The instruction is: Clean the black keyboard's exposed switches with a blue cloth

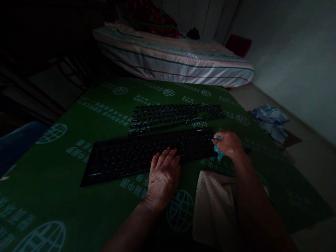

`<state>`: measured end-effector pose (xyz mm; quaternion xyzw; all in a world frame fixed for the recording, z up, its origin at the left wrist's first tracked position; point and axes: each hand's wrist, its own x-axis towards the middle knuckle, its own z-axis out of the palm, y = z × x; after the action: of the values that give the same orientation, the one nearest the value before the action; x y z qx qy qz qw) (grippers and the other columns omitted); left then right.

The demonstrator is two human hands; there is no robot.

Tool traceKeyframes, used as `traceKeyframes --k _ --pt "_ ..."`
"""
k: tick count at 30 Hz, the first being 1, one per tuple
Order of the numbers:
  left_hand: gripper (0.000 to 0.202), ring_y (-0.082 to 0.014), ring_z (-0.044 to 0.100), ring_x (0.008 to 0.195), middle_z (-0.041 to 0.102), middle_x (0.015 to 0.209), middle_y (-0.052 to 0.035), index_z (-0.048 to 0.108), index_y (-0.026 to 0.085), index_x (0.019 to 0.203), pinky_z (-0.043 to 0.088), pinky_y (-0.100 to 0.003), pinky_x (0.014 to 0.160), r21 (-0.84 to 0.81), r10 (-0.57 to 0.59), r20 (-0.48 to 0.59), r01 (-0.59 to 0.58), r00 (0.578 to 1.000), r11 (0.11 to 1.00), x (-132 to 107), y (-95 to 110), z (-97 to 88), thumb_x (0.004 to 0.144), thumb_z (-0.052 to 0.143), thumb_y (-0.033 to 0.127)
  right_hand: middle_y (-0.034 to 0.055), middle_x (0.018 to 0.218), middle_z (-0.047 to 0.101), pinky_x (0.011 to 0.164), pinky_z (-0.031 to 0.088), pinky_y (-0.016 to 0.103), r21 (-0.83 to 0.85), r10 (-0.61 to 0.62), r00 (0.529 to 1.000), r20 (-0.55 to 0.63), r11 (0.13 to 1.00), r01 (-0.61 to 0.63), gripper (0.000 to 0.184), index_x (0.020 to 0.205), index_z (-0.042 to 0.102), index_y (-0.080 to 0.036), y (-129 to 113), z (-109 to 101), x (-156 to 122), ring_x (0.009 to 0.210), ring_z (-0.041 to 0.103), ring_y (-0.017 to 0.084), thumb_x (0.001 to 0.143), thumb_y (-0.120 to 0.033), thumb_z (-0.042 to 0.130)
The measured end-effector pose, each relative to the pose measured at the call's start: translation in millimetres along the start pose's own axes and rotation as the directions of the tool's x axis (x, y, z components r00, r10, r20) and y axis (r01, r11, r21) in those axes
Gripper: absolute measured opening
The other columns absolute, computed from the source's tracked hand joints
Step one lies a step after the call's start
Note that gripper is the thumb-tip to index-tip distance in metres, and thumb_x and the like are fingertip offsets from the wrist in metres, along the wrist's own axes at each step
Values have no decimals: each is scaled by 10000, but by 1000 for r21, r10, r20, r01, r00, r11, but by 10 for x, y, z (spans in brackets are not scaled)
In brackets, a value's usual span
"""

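Note:
A black keyboard base point(112, 161) lies slantwise on the green table covering point(86, 206), its keycaps apparently off. My left hand point(164, 175) rests on its front edge, fingers stretched out over the surface. At the right end, my right hand point(228, 142) pinches a small blue cloth point(218, 152), part of which hangs below the fingers against the keyboard. Behind the base, loose black keycaps point(168, 113) are laid out in rows on the covering. The dim light hides fine detail on the keyboard.
A beige cloth point(214, 206) lies near me, partly behind my right forearm. Beyond the table stands a bed with a striped sheet point(181, 66). Crumpled blue-and-white fabric point(270, 120) is on the floor to the right, near the wall point(296, 59).

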<state>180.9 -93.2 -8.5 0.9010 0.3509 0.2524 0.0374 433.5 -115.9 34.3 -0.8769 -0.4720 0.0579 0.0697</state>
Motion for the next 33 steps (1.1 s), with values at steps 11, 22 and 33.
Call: traceKeyframes --k 11,22,33 --pt "237 -284 522 1170 598 1240 -92 628 159 1065 381 -505 992 -1 -6 -14 6 1000 1000 0 5 9 895 465 181 35 768 717 572 395 254 -45 -69 998 -16 997 68 235 873 732 -251 -35 36 4 702 644 183 751 -274 532" --pt "251 -277 521 1169 600 1237 -87 629 166 1066 390 -501 987 5 -1 -7 1 1000 1000 6 -1 -5 900 442 180 41 786 727 581 386 243 -36 -90 996 -26 995 89 220 855 727 -251 -81 63 5 725 651 185 766 -279 528" --pt "248 -279 536 1151 608 1223 -93 635 168 1058 401 -506 983 2 -2 -10 2 1000 1000 22 13 -29 896 447 173 51 814 729 590 387 258 -44 -95 995 -6 995 95 220 871 722 -247 -117 52 -13 748 660 201 782 -279 523"
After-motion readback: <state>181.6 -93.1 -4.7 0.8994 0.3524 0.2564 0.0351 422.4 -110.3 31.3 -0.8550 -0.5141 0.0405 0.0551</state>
